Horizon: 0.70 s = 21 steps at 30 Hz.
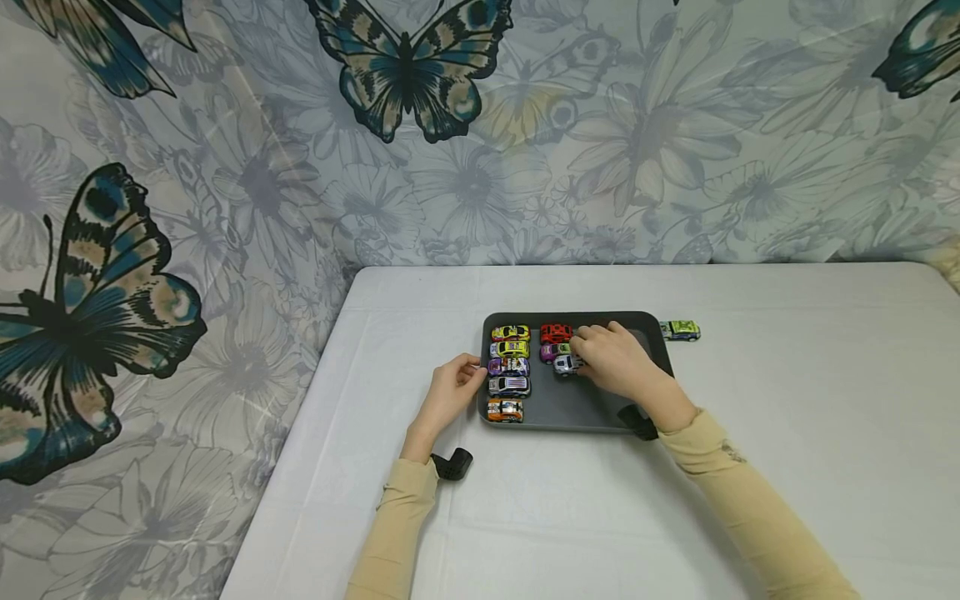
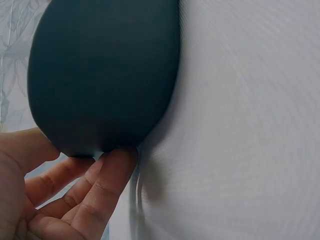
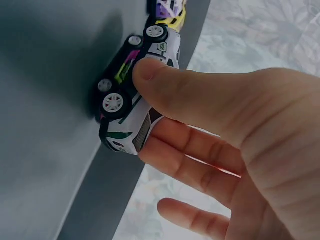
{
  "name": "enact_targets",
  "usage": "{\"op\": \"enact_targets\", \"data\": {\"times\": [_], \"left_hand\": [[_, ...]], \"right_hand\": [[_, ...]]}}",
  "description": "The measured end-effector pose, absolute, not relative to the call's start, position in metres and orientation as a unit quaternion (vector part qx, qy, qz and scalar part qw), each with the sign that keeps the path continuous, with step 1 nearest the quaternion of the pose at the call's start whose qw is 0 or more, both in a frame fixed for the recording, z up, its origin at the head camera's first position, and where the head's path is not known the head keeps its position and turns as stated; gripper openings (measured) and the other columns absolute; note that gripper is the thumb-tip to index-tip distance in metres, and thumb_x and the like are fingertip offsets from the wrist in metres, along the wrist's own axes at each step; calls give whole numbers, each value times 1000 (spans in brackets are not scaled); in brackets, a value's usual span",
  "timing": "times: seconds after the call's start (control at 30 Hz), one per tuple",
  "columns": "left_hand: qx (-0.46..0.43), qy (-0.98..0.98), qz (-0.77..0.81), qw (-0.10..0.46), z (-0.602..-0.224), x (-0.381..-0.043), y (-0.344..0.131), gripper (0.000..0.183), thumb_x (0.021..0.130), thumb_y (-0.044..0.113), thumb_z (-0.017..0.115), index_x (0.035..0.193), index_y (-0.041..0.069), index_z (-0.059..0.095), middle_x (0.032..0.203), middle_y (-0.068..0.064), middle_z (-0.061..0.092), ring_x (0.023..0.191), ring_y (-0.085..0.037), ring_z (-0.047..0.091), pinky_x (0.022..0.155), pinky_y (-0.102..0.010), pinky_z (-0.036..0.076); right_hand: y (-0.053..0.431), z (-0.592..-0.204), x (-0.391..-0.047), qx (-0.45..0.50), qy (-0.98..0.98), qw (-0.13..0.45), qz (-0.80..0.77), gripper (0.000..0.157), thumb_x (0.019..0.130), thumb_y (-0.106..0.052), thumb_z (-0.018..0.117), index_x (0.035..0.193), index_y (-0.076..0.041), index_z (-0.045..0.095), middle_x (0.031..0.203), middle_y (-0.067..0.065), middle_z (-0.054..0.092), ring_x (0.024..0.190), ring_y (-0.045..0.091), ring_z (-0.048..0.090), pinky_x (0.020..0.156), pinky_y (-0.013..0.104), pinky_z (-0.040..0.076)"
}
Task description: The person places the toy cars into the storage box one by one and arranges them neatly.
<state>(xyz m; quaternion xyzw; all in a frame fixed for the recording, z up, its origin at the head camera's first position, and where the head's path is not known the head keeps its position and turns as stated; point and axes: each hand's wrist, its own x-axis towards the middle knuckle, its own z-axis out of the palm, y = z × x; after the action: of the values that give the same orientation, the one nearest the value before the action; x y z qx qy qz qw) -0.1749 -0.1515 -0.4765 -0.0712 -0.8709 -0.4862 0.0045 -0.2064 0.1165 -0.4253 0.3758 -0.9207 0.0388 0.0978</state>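
My right hand (image 1: 618,362) pinches a white toy car (image 1: 567,365) between thumb and fingers, over the dark grey tray (image 1: 585,408). In the right wrist view, the white car's wheels face the camera, and a purple-and-green toy car (image 1: 553,352) is right behind it. Beyond that one lies a red toy car (image 1: 555,333). At the tray's left edge, my left hand (image 1: 450,387) holds the rim between thumb and fingers. Along that side runs a column of several toy cars, from a yellow one (image 1: 510,332) down to an orange one (image 1: 506,410).
A green toy car (image 1: 681,331) stands on the white-covered table (image 1: 787,433), just outside the tray's upper right corner. Behind the table hangs a butterfly-and-flower backdrop (image 1: 480,192). Black wrist cameras sit on both wrists, the left one (image 1: 453,464) low above the table.
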Motion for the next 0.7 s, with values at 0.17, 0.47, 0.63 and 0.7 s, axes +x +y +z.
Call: {"op": "enact_targets", "data": {"times": [0.17,0.47,0.63,0.7], "left_hand": [[-76,-871,-485,8,-477,-175,-152,18,90,10,60,103,-2,62,85,-10,64,71,-15,58,60,-23,49],[-75,-869,-489,-2,-476,-174,-152,20,91,12,59,105,-2,62,86,-10,63,72,-15,58,58,-23,49],[-72,-868,-491,-7,-476,-174,-152,21,92,13,58,105,-2,61,87,-9,63,72,-14,58,58,-24,49],[-70,-868,-491,-9,-476,-174,-152,21,92,14,58,106,-2,62,87,-9,63,72,-14,57,57,-24,49]], "right_hand": [[112,-427,-206,380,-918,101,41,26,65,-15,84,78,-9,62,71,1,51,64,18,50,57,32,32],[105,-427,-207,379,-922,76,35,27,66,-16,83,79,-10,61,72,0,52,64,18,52,56,32,32],[101,-427,-208,380,-922,69,35,27,66,-15,83,75,-10,58,71,1,50,62,18,51,56,32,30],[100,-428,-209,384,-919,76,38,28,65,-13,84,74,-10,58,70,2,50,61,19,50,56,32,30]]}}
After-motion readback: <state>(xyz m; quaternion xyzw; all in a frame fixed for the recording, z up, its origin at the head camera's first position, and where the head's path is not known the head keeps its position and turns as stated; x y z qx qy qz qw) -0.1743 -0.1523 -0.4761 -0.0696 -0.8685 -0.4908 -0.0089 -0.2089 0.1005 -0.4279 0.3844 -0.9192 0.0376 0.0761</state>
